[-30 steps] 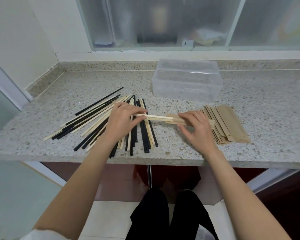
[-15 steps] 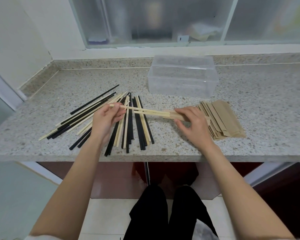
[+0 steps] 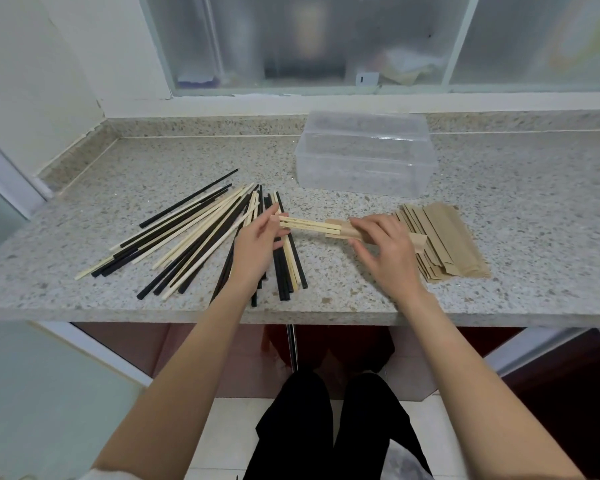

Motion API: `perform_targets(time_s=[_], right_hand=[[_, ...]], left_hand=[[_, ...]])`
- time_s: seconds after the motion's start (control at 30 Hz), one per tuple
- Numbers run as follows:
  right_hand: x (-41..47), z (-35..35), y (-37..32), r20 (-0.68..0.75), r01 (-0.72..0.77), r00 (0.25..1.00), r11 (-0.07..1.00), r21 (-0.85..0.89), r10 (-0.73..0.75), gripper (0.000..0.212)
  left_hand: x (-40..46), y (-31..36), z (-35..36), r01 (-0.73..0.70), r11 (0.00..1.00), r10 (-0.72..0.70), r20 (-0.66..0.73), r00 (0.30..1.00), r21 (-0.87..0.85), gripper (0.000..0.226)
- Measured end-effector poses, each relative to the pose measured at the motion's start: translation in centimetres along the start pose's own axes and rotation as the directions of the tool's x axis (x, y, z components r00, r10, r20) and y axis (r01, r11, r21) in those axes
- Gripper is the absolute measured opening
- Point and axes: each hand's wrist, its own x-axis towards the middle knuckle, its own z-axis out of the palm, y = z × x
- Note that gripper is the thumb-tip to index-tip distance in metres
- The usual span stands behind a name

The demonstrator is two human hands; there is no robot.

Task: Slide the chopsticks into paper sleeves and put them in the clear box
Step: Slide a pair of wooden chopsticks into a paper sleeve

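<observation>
While the left hand [image 3: 257, 242] pinches one end of a pair of light wooden chopsticks [image 3: 303, 224] in its fingers [image 3: 278, 218], the right hand [image 3: 383, 249] holds a brown paper sleeve [image 3: 347, 230] closed around the other end. The pair is partway inside the sleeve and is held just above the speckled counter [image 3: 534, 209]. The clear box [image 3: 364, 154] sits at the back of the counter, behind both hands, and nothing can be seen inside it. In front of the box and to its right lies a stack of flat paper sleeves [image 3: 444, 240], touching the right hand. In front of the box and to its left lies a loose pile of black and light chopsticks [image 3: 194, 237], spread out like a fan, partly under the left hand.
</observation>
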Motion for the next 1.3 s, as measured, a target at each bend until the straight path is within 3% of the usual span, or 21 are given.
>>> perform_targets(time_s=[0.23, 0.33, 0.37, 0.43, 0.5, 0.6, 0.7, 0.77, 0.93, 1.0, 1.1, 1.17, 1.23, 1.3], right_hand=[[0.5, -1.2, -0.6, 0.109, -0.16, 0.983, 0.98, 0.114, 0.148, 0.038], [2.7, -3.4, 0.4, 0.112, -0.164, 0.983, 0.974, 0.158, 0.148, 0.028], [3.7, -4.3, 1.1, 0.086, -0.161, 0.985, 0.976, 0.149, 0.15, 0.024], [5.9, -5.8, 2.8, 0.037, -0.168, 0.985, 0.983, 0.075, 0.166, 0.02], [8.9, -6.5, 5.0, 0.033, -0.197, 0.979, 0.978, -0.072, 0.2, 0.018], [13.4, -5.7, 7.1, 0.12, -0.277, 0.944, 0.935, -0.223, 0.308, 0.02], [16.9, -3.3, 8.6, 0.273, -0.242, 0.903, 0.918, -0.315, 0.332, 0.022], [18.5, -1.5, 9.3, 0.392, -0.222, 0.859, 0.93, -0.294, 0.329, 0.02], [19.2, 0.3, 9.5, 0.613, -0.351, 0.714, 0.93, -0.105, 0.339, 0.022], [18.8, -0.3, 9.3, 0.564, -0.369, 0.76, 0.929, -0.038, 0.324, 0.026], [17.2, -2.6, 7.8, 0.392, -0.329, 0.876, 0.943, 0.06, 0.28, 0.025], [14.9, -4.6, 6.4, 0.287, -0.319, 0.916, 0.943, 0.096, 0.28, 0.024], [11.7, -6.5, 5.3, 0.225, -0.313, 0.929, 0.948, 0.053, 0.294, 0.022], [7.9, -7.5, 4.8, 0.178, -0.309, 0.929, 0.944, -0.115, 0.325, 0.022]], left_hand=[[1.4, 1.1, 0.1, 0.057, 0.986, -0.049, 0.055, 0.997, -0.156, 0.03], [4.0, 2.8, 0.8, 0.007, 0.984, 0.004, 0.062, 0.998, -0.177, 0.024], [5.2, 3.1, 1.0, -0.048, 0.991, 0.053, 0.038, 0.998, -0.126, 0.024], [7.5, 3.2, 1.4, -0.208, 0.967, 0.204, 0.042, 0.978, 0.146, 0.027], [10.3, 3.1, 2.1, -0.323, 0.848, 0.294, 0.134, 0.946, 0.42, 0.032], [13.8, 2.3, 2.9, -0.39, 0.66, 0.267, 0.286, 0.92, 0.642, 0.04], [15.8, 1.3, 3.0, -0.439, 0.533, 0.209, 0.39, 0.897, 0.723, 0.042], [16.2, 1.2, 3.0, -0.468, 0.513, 0.228, 0.412, 0.882, 0.719, 0.04], [16.5, 1.5, 2.6, -0.536, 0.508, 0.365, 0.395, 0.843, 0.674, 0.03], [16.4, 1.2, 2.5, -0.546, 0.509, 0.389, 0.388, 0.835, 0.665, 0.028], [15.6, 1.0, 2.4, -0.531, 0.539, 0.389, 0.365, 0.846, 0.655, 0.031], [14.4, 1.3, 2.4, -0.52, 0.57, 0.396, 0.342, 0.852, 0.636, 0.037], [12.8, 1.6, 2.2, -0.505, 0.591, 0.418, 0.297, 0.858, 0.628, 0.038], [10.8, 1.8, 1.5, -0.471, 0.601, 0.389, 0.278, 0.878, 0.645, 0.032]])
